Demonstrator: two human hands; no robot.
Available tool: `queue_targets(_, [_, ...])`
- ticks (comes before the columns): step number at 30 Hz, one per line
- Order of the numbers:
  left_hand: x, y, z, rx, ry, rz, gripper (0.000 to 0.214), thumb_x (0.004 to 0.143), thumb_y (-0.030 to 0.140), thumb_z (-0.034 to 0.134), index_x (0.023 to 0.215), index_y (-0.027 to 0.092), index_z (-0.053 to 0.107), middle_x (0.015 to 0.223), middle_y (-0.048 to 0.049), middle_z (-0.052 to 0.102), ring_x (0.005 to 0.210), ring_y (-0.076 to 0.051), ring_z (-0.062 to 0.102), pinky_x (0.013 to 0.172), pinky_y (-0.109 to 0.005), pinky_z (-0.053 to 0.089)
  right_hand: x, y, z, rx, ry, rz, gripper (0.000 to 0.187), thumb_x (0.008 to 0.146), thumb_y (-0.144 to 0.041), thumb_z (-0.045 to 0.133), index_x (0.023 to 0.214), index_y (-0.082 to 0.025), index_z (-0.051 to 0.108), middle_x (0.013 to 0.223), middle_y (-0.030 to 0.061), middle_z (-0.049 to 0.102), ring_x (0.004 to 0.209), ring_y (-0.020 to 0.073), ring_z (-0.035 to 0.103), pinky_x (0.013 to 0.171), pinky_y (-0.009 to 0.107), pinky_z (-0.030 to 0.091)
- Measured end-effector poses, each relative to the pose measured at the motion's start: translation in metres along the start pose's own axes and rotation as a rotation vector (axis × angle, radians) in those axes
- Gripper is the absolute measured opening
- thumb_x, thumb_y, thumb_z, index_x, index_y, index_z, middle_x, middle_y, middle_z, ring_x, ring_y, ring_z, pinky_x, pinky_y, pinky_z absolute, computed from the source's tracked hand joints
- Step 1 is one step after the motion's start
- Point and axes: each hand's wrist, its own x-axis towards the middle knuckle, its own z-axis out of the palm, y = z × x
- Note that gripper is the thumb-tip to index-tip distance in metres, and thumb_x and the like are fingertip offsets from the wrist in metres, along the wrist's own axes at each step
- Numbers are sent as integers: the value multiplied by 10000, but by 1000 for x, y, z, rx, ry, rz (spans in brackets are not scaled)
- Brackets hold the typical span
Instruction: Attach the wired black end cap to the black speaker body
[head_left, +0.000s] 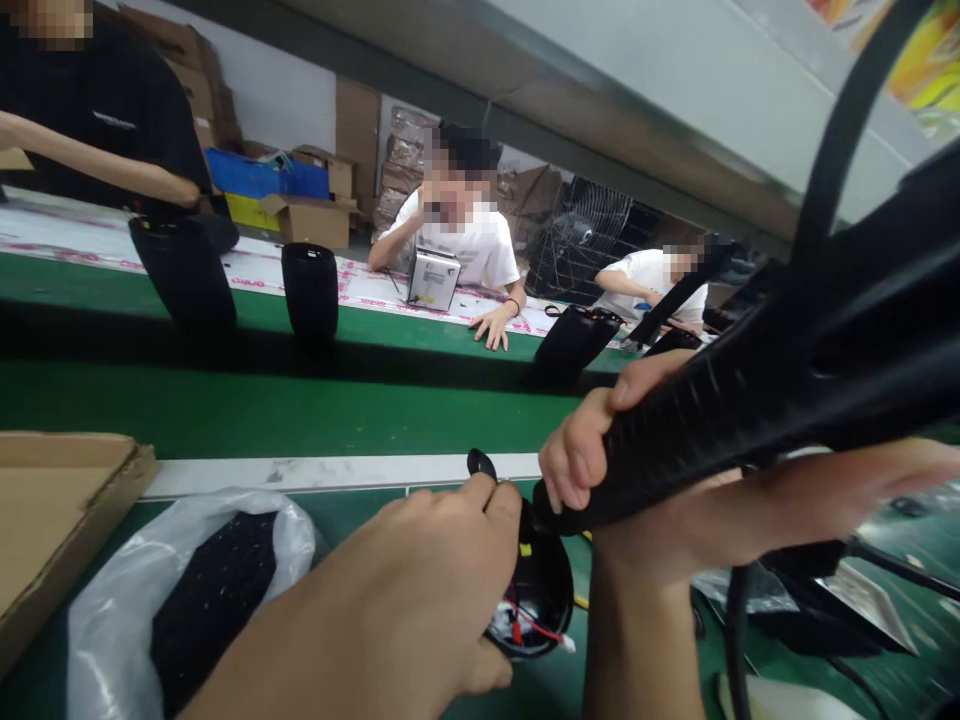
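A cardboard box (52, 530) lies at far left on the green surface (551, 690), beside a white plastic bag (112, 640) containing a black mesh piece (214, 600). The left hand's (360, 600) fingers (480, 500) are closed on a round black housing (540, 590), which rests on the surface and shows red and white wires (532, 625). The right hand's (637, 510) fingers (574, 460) are curled around a black ribbed tube (750, 370), held above the surface.

One head cam, worn by me, looks forward and down, close above my hands (577, 460), and reaches across the bench (285, 410) to co-workers (457, 210) on the far side.
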Motion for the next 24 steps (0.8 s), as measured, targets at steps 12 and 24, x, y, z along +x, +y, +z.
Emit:
queue_targets(12, [12,1,-2,153,-177,-40,486,864,26,390,1315,140,530,1275,-199,593,1091,-403,637,892,-587,513,4,14,-21,122,-416,-113,703,775,-891,520,928,-205,497,612,-8,528,456,163,499,427,235,444])
queue_targets(24, [10,5,41,238,71,-227,752,790,-34,342,1527,95,266,1535,-230,324,1389,-372,375,1068,-530,407,17,23,-32,266,-475,-234,743,802,-929,385,1022,-225,476,683,1,514,500,153,494,459,248,458])
